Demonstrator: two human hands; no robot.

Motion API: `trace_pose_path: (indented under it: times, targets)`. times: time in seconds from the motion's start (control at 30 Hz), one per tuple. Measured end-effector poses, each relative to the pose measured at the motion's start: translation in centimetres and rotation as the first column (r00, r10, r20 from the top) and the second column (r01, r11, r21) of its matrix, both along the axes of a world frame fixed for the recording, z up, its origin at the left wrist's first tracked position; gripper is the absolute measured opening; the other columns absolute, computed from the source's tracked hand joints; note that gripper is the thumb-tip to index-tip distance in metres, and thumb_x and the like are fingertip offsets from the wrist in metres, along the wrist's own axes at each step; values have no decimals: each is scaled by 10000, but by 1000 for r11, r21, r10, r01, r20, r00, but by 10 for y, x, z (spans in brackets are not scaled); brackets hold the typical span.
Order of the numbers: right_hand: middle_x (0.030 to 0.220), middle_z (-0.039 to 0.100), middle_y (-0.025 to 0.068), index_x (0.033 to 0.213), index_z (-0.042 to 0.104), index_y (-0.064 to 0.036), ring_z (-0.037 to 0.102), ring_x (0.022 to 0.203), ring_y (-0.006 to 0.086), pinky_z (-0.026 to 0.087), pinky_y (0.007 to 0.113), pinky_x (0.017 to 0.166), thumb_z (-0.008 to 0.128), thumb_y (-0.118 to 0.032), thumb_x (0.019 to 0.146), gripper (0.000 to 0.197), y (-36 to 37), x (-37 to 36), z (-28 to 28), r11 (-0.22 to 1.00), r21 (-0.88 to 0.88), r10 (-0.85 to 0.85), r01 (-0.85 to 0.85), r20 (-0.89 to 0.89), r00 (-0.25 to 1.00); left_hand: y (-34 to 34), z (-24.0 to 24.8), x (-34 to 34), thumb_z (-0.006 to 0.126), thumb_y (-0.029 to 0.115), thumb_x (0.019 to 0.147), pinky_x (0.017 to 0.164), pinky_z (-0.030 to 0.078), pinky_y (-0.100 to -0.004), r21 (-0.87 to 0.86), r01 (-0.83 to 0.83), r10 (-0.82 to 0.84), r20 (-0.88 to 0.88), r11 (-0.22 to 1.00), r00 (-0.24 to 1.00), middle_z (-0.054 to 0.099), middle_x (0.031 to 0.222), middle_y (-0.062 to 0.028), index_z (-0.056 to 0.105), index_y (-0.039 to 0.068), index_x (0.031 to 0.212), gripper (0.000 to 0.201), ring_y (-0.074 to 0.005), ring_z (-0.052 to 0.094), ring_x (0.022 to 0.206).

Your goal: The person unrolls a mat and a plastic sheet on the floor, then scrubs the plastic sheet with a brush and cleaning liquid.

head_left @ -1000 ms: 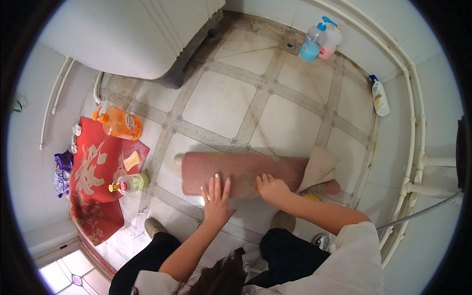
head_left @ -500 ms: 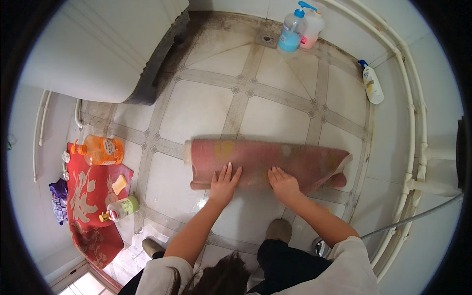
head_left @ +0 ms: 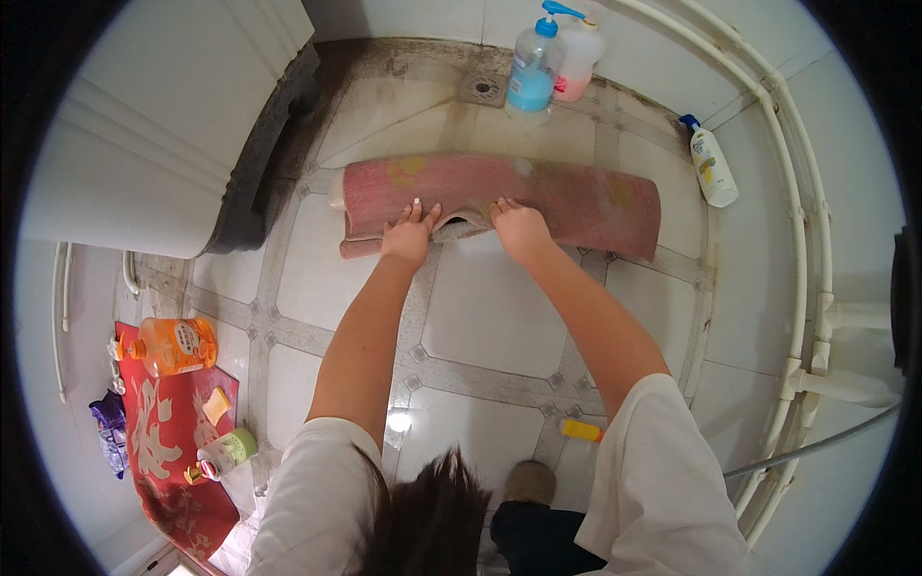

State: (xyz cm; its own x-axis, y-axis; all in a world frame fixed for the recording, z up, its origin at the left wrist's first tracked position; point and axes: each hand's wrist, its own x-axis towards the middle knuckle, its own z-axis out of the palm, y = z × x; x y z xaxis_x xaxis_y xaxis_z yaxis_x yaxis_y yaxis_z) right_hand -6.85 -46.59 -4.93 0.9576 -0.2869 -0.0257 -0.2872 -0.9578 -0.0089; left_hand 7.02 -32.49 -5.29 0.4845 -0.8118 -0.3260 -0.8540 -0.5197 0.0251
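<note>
A rolled-up faded red rug with yellowish patches lies crosswise on the tiled floor. Its near side bulges open between my hands, showing a greyish underside and a dark hollow. My left hand rests on the roll left of that gap, fingers spread over the near side. Just right of the gap, my right hand has its bent fingers closed on the rug's edge. The undersides of both hands are hidden.
Beyond the rug stand a blue pump bottle, a pink-and-white bottle and a floor drain. A white spray bottle is by the right wall. At left, an orange pump bottle stands by a red mat. A yellow object lies near my foot.
The roll has moved away from me, toward the bottles, with both hands and my arms reaching farther. A gap has opened in its near side, and my right fingers have curled around the edge.
</note>
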Motion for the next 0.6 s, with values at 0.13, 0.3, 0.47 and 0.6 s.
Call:
trace_pose_path:
  times: [0.13, 0.3, 0.47, 0.6]
  targets:
    - [1088, 496, 167, 1008, 485, 32, 493, 1009, 231, 464, 294, 753, 473, -89, 716, 317, 3, -19, -14, 994, -89, 73, -66, 74, 995, 3, 1, -16, 352, 88, 796, 918, 291, -461, -2, -22, 22, 12, 1000, 1000, 207, 1333, -87, 221, 261, 1273, 524, -230, 281, 1196]
    - [1083, 498, 169, 1011, 483, 33, 495, 1004, 243, 470, 294, 743, 473, -89, 706, 329, 42, -56, -13, 986, -69, 157, -150, 127, 979, 60, 1, -66, 363, 68, 788, 912, 288, -472, -7, -82, 82, -20, 997, 996, 202, 1334, -101, 225, 249, 1272, 535, -248, 294, 1186]
    - [1065, 502, 191, 1001, 487, 39, 509, 980, 269, 486, 294, 696, 482, -98, 695, 335, 121, -98, 2, 939, -64, 344, -338, 133, 930, 161, 1, -127, 386, 108, 793, 935, 234, -480, -43, -227, 225, -53, 973, 973, 207, 1331, -97, 215, 253, 1280, 535, -247, 265, 1199]
    - [1076, 497, 189, 1010, 484, 42, 502, 997, 260, 479, 293, 715, 487, -89, 686, 349, 166, -133, -1, 907, -29, 421, -420, 73, 904, 246, 18, -186, 486, 204, 767, 949, 193, -481, -411, -412, 380, -162, 813, 911, 199, 1319, -152, 212, 193, 1288, 589, -286, 221, 1207]
